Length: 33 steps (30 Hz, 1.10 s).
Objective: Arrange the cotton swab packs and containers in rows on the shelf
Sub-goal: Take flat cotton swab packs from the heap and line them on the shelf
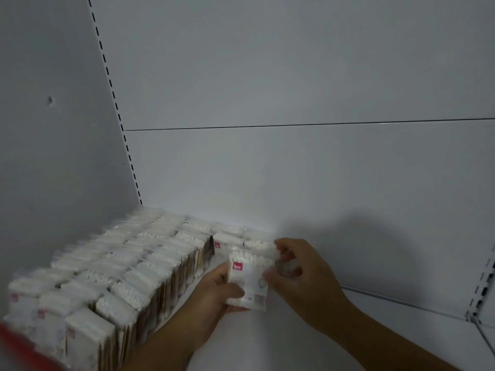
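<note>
I am holding one cotton swab pack [249, 279] upright between both hands: my left hand [214, 298] is gripping its lower left side, and my right hand [302, 274] is pinching its right edge. I am probably keeping it label-forward to continue the short row [230, 236] starting at the back panel [294, 170]. The full rows [107, 274] are walling off the left, while the shelf [375, 344] is lying bare to the right and near.

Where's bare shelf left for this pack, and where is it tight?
Bare shelf lies right of the right hand, to the slotted upright. Tight: packed rows fill the left corner, and more packs stand behind the held pack.
</note>
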### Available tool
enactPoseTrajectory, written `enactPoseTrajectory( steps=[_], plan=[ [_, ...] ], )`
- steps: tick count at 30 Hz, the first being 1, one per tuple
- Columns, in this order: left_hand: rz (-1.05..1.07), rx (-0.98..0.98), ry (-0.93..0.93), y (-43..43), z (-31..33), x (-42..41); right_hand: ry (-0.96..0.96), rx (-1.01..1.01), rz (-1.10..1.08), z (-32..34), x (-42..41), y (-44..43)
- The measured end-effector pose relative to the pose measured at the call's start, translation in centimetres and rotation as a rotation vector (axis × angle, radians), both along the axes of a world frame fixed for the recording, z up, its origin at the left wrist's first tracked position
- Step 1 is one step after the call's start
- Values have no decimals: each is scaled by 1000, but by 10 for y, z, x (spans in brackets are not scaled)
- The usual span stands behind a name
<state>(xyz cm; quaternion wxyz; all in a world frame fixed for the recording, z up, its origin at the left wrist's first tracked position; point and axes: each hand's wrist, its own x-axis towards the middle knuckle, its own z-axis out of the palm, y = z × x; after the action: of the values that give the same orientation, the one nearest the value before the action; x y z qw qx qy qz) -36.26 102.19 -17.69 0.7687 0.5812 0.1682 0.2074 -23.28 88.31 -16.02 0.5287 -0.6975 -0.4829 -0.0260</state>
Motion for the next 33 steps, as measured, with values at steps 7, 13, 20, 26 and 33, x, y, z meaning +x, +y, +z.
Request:
enactPoseTrajectory(
  steps=[7,13,20,26,33],
  plan=[
    [237,414,12,-18,20,15,-273,-160,-199,38,27,-14],
    [291,1687,381,-8,37,39,-628,-246,-316,11,42,-13],
    [284,1924,592,1,41,70,-780,-310,-379,2,42,-12],
    [63,2089,676,12,63,85,-784,-340,-386,23,34,-38],
    [-223,2169,950,-22,113,81,-932,-832,-374,62,47,-190]
  ],
)
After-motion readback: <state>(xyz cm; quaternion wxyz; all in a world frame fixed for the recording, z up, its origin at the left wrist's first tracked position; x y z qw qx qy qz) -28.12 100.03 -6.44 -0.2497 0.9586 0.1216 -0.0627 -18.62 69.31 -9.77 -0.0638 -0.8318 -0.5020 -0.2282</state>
